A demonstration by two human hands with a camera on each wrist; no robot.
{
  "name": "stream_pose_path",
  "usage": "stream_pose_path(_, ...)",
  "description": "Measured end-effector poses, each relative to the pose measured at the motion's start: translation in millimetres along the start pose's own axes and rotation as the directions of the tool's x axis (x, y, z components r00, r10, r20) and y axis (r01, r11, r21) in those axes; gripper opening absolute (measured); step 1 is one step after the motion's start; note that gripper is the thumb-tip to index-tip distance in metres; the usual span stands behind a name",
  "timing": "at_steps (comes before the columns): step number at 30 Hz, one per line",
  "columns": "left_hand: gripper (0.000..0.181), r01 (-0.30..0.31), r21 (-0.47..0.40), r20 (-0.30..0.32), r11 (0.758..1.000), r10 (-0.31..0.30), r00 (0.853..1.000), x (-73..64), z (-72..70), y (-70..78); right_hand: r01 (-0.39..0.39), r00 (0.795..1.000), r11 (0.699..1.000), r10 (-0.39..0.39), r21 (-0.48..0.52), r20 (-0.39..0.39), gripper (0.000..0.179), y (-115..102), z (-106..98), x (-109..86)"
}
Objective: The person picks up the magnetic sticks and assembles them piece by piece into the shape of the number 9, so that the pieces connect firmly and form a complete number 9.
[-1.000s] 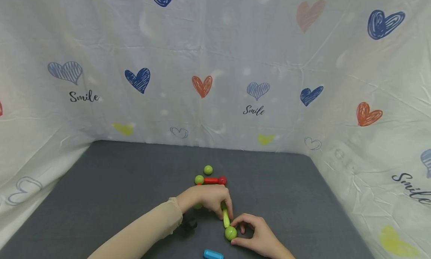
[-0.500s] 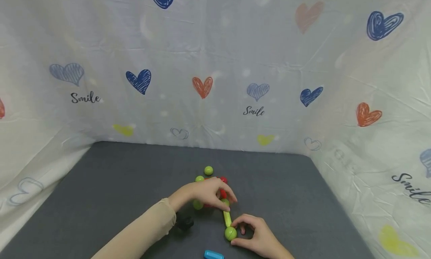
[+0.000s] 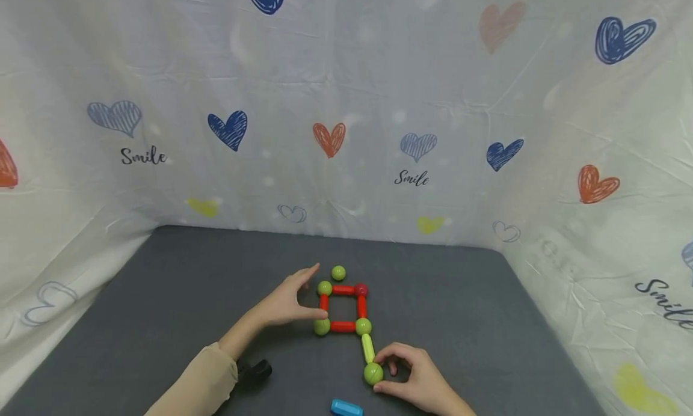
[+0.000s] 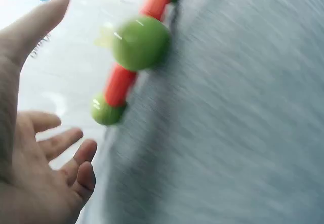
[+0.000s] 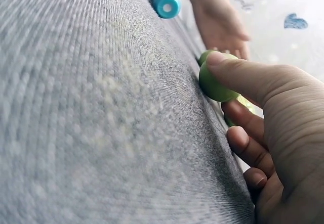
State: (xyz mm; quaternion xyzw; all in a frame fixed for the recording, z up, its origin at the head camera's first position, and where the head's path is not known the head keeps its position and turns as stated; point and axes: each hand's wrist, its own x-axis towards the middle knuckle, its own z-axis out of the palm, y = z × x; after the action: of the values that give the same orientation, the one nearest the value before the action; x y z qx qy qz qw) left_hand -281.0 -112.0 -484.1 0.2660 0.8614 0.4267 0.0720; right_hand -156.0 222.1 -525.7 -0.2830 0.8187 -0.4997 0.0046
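Observation:
On the dark grey cloth lies a square of red rods (image 3: 343, 327) joined by green balls (image 3: 363, 326) and one red ball (image 3: 361, 290). From its near right corner a yellow-green rod (image 3: 368, 348) runs toward a larger green ball (image 3: 373, 374). My right hand (image 3: 414, 377) pinches this ball between thumb and fingers; the right wrist view shows the thumb pressed on the green ball (image 5: 215, 82). At the square's left side my left hand (image 3: 287, 302) is spread with nothing in it, its thumb overlapping the near left ball (image 3: 322, 326).
A loose green ball (image 3: 338, 273) sits just beyond the square. Nearer the body lies a blue rod (image 3: 346, 407). A black strap-like thing (image 3: 254, 371) is by the left wrist. White curtains (image 3: 368, 103) printed with hearts enclose the cloth-covered surface (image 3: 460, 302).
My left hand has let go of the yellow-green rod's area and moved left, uncovering the whole square. The right hand stays at the larger green ball.

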Motion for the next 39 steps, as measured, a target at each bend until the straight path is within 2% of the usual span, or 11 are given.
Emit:
stream_pose_path(3,0.121,0.014,0.034,0.09,0.999,-0.017,0.996,-4.8,4.6,-12.0,0.003,1.0,1.0,-0.003,-0.005,0.0,0.036,0.3,0.7,-0.4)
stream_pose_path(6,0.125,0.0,0.064,0.127,0.998,-0.008,0.992,-5.8,9.7,-19.7,0.001,1.0,1.0,-0.001,-0.005,0.001,0.036,-0.4,0.9,-0.2)
stream_pose_path(15,0.121,-0.03,0.081,0.067,0.996,0.025,0.997,-3.3,18.7,-23.4,-0.019,0.999,0.998,0.017,-0.059,-0.046,0.036,-6.1,3.5,1.4)
stream_pose_path(24,0.12,-0.014,0.076,0.065,0.997,0.01,0.998,-6.5,18.8,-21.4,-0.111,0.993,0.992,0.107,-0.062,-0.058,0.037,-10.7,14.1,2.0)
stream_pose_path(33,0.12,-0.007,0.076,0.071,0.997,0.001,0.997,-6.9,17.8,-21.2,-0.122,0.992,0.991,0.12,-0.06,-0.045,0.037,-13.0,14.3,1.8)
stream_pose_path(39,0.12,-0.014,0.081,0.065,0.997,0.009,0.998,-7.6,17.9,-22.1,-0.185,0.981,0.981,0.188,0.063,-0.053,0.022,-15.4,4.8,5.9)
